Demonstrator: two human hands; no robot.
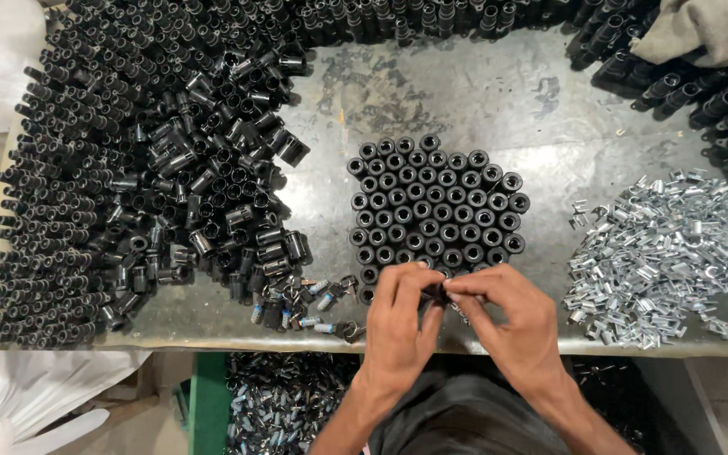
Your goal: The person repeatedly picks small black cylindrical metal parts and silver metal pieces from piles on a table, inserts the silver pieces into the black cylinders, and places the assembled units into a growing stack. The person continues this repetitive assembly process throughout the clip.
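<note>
My left hand and my right hand meet at the front edge of the metal table. Together they pinch one small black tubular part between their fingertips. Just beyond my fingers stands a tight cluster of upright black tubes, open ends up. A heap of small shiny metal clips lies to the right of my right hand. Whether a clip sits between my fingers is hidden.
A large loose pile of black tubes covers the table's left side and far edge. A few small blue-and-silver pieces lie near the front edge. A grey cloth sits at the far right. A bin of parts stands below the table.
</note>
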